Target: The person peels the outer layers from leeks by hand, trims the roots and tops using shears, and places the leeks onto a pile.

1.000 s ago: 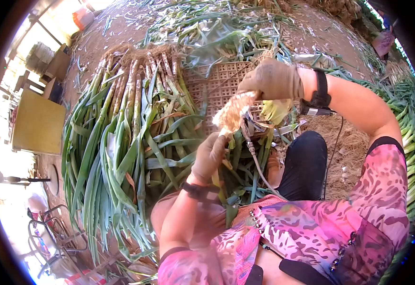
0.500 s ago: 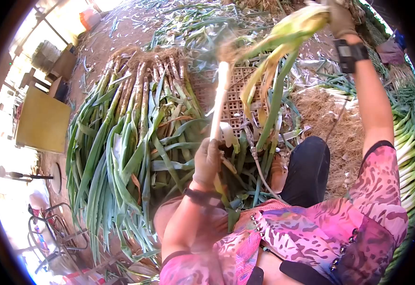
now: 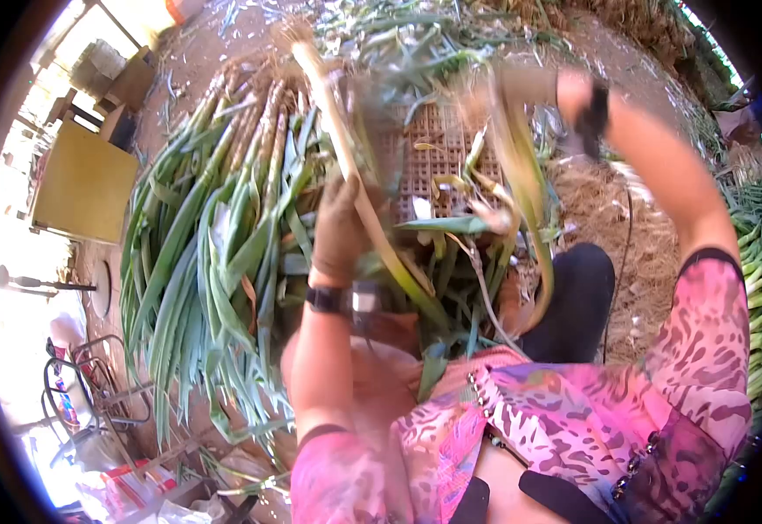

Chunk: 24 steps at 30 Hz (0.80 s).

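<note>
A long green onion (image 3: 365,205) with a pale, peeled shank slants up and left, its roots at the top. My left hand (image 3: 339,229), in a dirty glove, is closed around its middle. My right hand (image 3: 528,90) is out to the upper right, blurred by motion. Yellow-green peeled leaves (image 3: 521,166) hang down from it, also smeared; its fingers look closed on their upper end. Left of my hands lies a thick pile of unpeeled green onions (image 3: 215,227), brown roots pointing away from me.
A woven basket (image 3: 425,170) with leaf scraps on it stands in front of me. A thin hose (image 3: 484,288) runs near my knee (image 3: 573,293). Brown root trimmings (image 3: 638,262) heap at right, beside stacked white-stemmed green onions (image 3: 755,288). A yellow board (image 3: 84,179) stands at left.
My right hand has swung down and left with the peeled leaves. My left hand has risen slightly leftward, and the green onion now tilts left instead of standing nearly upright.
</note>
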Available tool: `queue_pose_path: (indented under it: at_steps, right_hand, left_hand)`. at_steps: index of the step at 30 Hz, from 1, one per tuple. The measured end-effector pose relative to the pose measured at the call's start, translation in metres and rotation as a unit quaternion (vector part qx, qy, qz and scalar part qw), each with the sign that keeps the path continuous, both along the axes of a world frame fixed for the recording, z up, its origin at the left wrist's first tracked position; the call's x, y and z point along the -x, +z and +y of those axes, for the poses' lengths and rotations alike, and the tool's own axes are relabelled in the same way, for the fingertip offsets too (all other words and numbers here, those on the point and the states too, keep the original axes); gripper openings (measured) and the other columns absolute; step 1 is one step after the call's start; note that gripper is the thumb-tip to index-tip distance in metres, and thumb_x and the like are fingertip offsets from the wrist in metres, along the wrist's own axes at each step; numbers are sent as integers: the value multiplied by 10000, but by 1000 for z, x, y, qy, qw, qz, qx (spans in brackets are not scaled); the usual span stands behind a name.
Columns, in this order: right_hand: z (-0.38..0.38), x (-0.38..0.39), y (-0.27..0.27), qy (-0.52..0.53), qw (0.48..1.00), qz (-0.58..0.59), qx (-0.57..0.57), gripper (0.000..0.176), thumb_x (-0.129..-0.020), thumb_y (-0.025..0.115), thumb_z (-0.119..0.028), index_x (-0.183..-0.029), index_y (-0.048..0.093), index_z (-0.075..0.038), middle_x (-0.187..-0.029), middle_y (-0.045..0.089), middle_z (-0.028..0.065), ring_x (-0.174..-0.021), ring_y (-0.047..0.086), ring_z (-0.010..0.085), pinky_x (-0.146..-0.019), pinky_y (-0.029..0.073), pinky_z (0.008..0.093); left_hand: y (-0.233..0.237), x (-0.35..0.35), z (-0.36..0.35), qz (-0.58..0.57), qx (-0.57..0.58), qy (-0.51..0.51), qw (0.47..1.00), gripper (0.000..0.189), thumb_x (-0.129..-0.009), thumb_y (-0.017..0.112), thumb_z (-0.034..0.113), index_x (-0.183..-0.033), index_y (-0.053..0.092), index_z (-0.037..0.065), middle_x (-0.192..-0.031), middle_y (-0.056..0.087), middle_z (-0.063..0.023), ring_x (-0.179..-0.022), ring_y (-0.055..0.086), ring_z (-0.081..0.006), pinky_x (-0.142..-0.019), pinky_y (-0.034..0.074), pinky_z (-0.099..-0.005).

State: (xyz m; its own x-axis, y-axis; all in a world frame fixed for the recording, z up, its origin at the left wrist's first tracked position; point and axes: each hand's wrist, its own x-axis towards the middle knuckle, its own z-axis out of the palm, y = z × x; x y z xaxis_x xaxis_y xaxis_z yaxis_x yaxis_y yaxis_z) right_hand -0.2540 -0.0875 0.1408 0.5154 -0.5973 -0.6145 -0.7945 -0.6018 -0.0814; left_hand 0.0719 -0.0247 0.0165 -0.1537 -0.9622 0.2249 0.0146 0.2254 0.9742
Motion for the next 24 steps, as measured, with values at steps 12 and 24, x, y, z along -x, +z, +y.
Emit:
queue_pose_path:
  at_steps: [12, 24]
  right_hand:
    - [38, -65, 85, 241, 817, -148, 503, 168, -790, 727, -243, -938, 738, -165, -888, 721, 40, -914, 688, 186, -893, 526, 386]
    - [262, 263, 109, -373, 785, -106, 484, 87, -911, 645, -192, -915, 706, -130, -764, 658, 67, -752, 671, 184, -634, 540, 341]
  left_hand:
    - [51, 47, 29, -20, 47, -76, 996, 253, -1020, 568, 203, -1161, 585, -6, -969, 640, -57, -907, 600, -158, -828, 506, -314]
    - [-73, 35, 5, -41, -24, 7, 999, 360, -1037, 536, 209, -1317, 548, -16, -1059, 652, -77, -964, 624, -191, -903, 513, -316]
